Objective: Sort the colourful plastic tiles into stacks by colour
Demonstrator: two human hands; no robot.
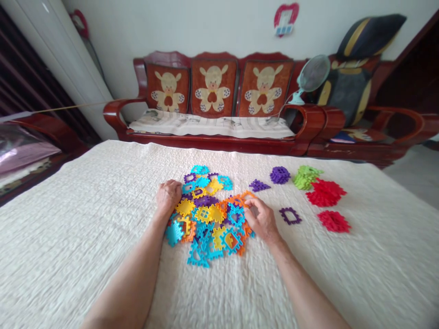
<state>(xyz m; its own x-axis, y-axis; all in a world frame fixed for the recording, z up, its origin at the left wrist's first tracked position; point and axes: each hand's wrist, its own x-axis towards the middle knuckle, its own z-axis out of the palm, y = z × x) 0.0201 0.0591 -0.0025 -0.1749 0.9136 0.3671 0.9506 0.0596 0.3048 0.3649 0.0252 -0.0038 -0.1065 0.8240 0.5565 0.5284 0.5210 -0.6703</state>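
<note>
A mixed heap of plastic interlocking tiles (209, 214) in blue, yellow, orange and purple lies on a cream quilted cloth (85, 219). My left hand (168, 195) rests curled on the heap's left edge, touching the tiles. My right hand (260, 218) sits at the heap's right edge, its fingers pinching an orange tile (246, 197). To the right lie sorted groups: a purple stack (280, 175), a green stack (306, 177), two red piles (325, 193) (334, 221), a purple triangle tile (259, 185) and a purple frame tile (290, 215).
A red wooden sofa (219, 137) with bear-print cushions stands behind the cloth. A small green fan (310, 77) and a dark bag (356, 68) sit at its right end. A white column stands at the back left.
</note>
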